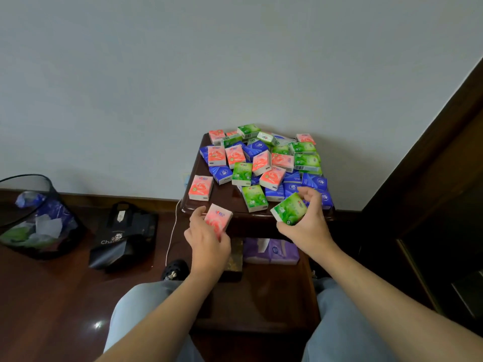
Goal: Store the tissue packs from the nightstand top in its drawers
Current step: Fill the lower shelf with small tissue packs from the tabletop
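Tissue packs point(261, 163) in pink, green and blue lie heaped across the dark wooden nightstand point(230, 194), one pink pack point(200, 187) sitting apart near its left edge. At the front edge, the left hand point(207, 241) grips a pink tissue pack point(218, 222) between thumb and curled fingers, and the right hand point(305, 226) pinches a green tissue pack point(288, 212), tilted, just above the tabletop's corner. Below them, an open drawer point(261, 283) holds purple tissue packets point(271, 252). On the floor to the left stand a black bag point(122, 239) and a mesh wastebasket point(36, 218).
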{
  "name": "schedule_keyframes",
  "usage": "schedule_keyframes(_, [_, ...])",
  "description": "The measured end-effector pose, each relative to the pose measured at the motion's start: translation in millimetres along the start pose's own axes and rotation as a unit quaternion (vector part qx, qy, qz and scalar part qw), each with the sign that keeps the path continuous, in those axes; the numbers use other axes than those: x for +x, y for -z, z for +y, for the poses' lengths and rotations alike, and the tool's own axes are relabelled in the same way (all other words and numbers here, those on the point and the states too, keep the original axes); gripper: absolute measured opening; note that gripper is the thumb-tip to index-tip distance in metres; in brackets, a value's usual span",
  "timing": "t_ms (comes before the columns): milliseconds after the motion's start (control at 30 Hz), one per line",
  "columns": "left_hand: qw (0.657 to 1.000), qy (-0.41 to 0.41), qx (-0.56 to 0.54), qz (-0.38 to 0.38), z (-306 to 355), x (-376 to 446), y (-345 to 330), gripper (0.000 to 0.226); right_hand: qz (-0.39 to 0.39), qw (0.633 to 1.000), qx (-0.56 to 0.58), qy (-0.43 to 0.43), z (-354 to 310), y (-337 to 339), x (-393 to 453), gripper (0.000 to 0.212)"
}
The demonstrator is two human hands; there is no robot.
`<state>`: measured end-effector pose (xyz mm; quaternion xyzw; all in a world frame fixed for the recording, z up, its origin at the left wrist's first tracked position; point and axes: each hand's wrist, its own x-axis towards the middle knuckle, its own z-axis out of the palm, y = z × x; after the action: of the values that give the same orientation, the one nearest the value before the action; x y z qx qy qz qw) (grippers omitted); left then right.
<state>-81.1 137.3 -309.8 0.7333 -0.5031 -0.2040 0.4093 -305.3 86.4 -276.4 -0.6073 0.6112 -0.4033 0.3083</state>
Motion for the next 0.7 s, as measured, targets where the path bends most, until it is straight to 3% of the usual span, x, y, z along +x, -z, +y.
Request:
schedule_keyframes(200, [0.993, 0.056, -0.093, -0.047, -44.9, -26.8, 21.8, 0.089, -0.115, 0.984, 0.017, -0.135, 32.1, -37.2, -61.2, 0.087])
schedule_keyframes(300, [0.982, 0.103, -0.120, -0.099, -62.9, -31.0, 33.8, 0.075, -0.168, 0.961, 0.094, -0.199, 49.7, -61.9, -85.1, 0.076])
schedule_keyframes(400, [0.960, 0.162, -0.189, -0.126, -80.1, -32.7, 37.5, 0.061, -0.208, 0.949, 0.066, -0.226, 64.2, -84.4, -94.8, 0.057])
schedule_keyframes(500, [0.936, 0.208, -0.256, -0.126, -85.5, -29.9, 36.7, 0.057, -0.213, 0.941, 0.018, -0.262, 77.8, -112.5, -95.2, 0.053])
schedule_keyframes(600, [0.921, 0.228, -0.288, -0.125, -88.6, -24.8, 34.3, 0.066, -0.224, 0.941, -0.023, -0.252, 88.2, -140.4, -91.5, 0.041])
schedule_keyframes(700, [0.912, 0.254, -0.297, -0.124, -98.3, -17.5, 31.9, 0.069, -0.286, 0.934, -0.078, -0.200, 98.6, -162.7, -88.0, 0.036])
